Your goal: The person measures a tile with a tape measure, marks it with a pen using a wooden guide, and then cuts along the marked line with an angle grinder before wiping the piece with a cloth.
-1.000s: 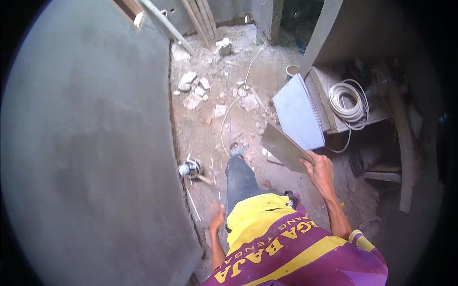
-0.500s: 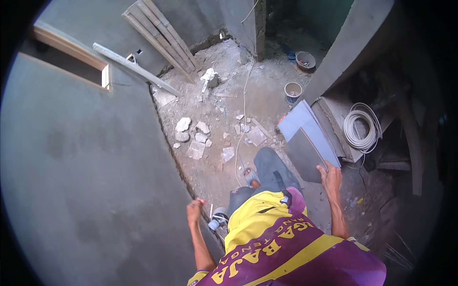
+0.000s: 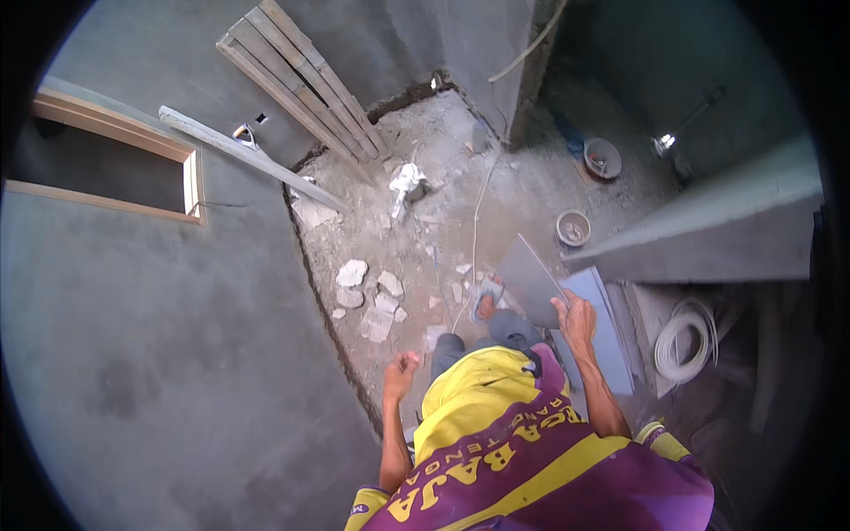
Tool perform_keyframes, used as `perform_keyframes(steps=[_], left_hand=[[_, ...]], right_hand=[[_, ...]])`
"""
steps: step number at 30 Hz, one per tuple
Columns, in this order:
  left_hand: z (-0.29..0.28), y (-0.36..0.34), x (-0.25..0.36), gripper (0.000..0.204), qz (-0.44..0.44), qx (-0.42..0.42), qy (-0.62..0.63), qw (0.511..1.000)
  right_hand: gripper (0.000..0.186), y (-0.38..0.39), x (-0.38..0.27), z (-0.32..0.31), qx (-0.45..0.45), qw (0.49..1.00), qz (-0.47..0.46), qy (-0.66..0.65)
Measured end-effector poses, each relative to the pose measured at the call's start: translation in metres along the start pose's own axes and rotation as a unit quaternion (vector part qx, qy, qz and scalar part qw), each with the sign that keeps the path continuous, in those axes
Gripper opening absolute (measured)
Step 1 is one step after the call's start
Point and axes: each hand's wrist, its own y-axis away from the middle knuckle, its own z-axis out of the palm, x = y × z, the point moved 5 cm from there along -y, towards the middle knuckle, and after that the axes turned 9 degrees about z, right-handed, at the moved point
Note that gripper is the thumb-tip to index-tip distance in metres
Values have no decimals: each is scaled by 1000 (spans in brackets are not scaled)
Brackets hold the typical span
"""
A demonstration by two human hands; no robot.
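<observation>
In my right hand [image 3: 577, 320] is the edge of a thin, flat grey tile [image 3: 529, 276], which tilts out over the floor in front of my legs. Next to that hand, pale blue-grey tiles [image 3: 595, 332] lean in a stack. My left hand [image 3: 401, 373] hangs to the left of my body, near the grey wall, with its fingers curled and nothing visible in them. Below the held tile my sandalled foot [image 3: 486, 301] stands on the dusty floor.
Broken white chunks [image 3: 352, 273] and flat shards [image 3: 376, 324] litter the floor ahead. A cable [image 3: 479, 208] crosses it. Boards [image 3: 305, 80] and a pole [image 3: 252, 157] lean at the left wall. Two buckets [image 3: 573, 228] [image 3: 602, 159] and a coiled white hose [image 3: 686, 341] are at right.
The grey tile has moved forward and left with my right hand, away from the leaning stack. My left hand has shifted right and slightly up. The view has turned, and my foot is further forward.
</observation>
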Motion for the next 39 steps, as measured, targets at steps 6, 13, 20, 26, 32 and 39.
perform_keyframes(steps=[6,13,20,26,32,39], left_hand=[[19,-56,52,37,-65,51,14,997],[18,-122,-10,31,-151,116,67,979],[43,-290,-3,21,-251,95,191,944],[51,-342,62,49,-304,194,236,902],[155,-226,40,46,-382,347,278,810],[347,-193,104,47,-470,68,72,877]], right_hand=[[36,-182,-100,37,23,999,-39,-29],[32,-391,-267,82,17,997,-48,-58],[36,-629,-379,198,31,996,-38,-81],[37,-844,-424,314,38,989,-90,-106],[42,-1016,-415,440,32,988,-135,-73],[44,-1121,-380,473,14,994,-100,-39]])
